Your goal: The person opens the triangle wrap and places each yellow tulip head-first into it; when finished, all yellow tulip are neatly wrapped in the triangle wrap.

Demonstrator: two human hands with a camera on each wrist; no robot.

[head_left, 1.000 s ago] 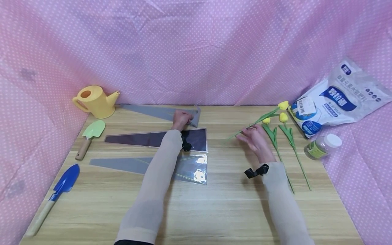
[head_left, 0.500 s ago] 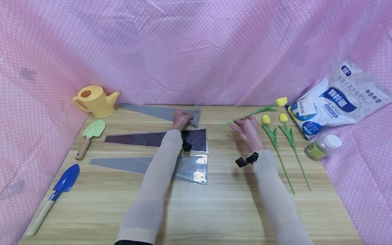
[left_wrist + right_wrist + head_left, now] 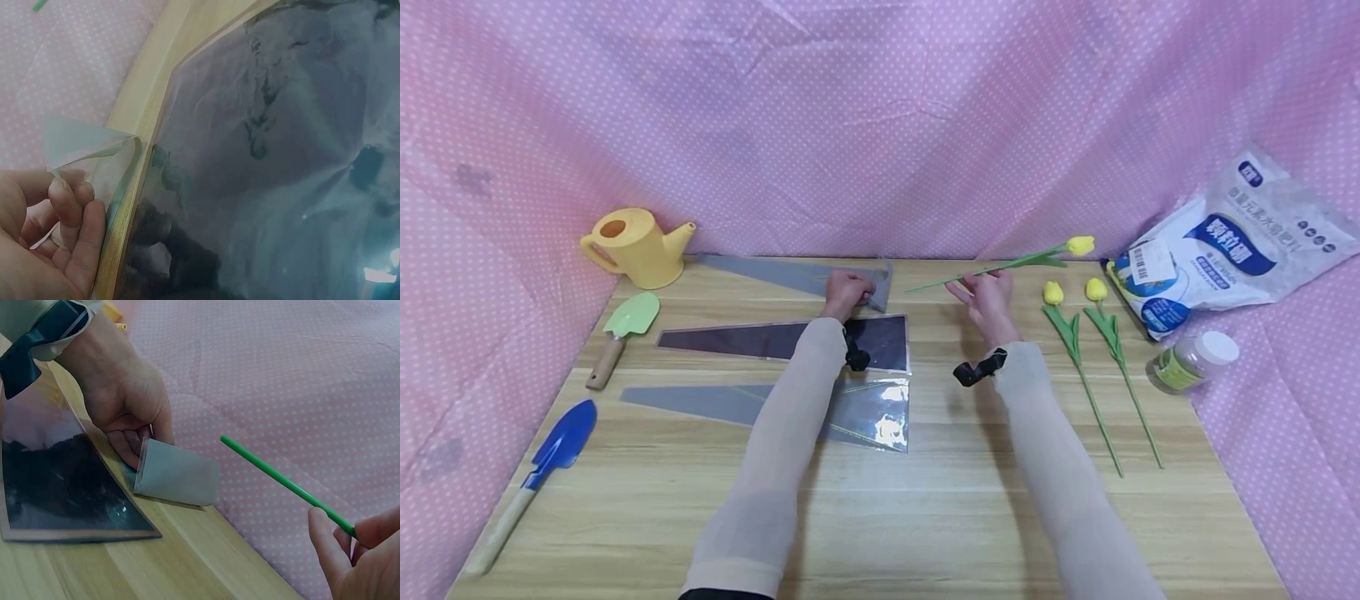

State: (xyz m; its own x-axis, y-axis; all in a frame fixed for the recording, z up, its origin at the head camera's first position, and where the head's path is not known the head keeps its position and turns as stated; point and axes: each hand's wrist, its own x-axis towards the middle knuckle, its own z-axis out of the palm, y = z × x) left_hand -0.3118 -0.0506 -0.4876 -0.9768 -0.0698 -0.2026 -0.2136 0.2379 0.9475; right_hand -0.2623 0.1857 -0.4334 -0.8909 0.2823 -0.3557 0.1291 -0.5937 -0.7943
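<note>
My right hand [image 3: 990, 302] pinches the green stem of a yellow tulip [image 3: 1080, 245] between thumb and fingers. The stem points left, its bare end just right of the far sleeve, and the bloom is to the right. At the back of the table, my left hand [image 3: 846, 292] grips the wide end of a grey see-through flower sleeve [image 3: 752, 271]. In the right wrist view the sleeve's mouth [image 3: 178, 474] stands raised off the table, and the tulip stem [image 3: 275, 475] hangs in the air apart from it.
A dark sleeve [image 3: 730, 340] and another clear-grey sleeve [image 3: 692, 402] lie nearer. Two tulips [image 3: 1077, 367] lie at right, beside a jar [image 3: 1187, 364] and a white bag [image 3: 1232, 242]. At left are a watering can [image 3: 638, 250], a green trowel [image 3: 632, 315] and a blue trowel [image 3: 563, 437].
My right hand has carried the tulip leftward and slightly farther back, bringing the stem end close to the far sleeve. The left hand has stayed at the sleeve's end.
</note>
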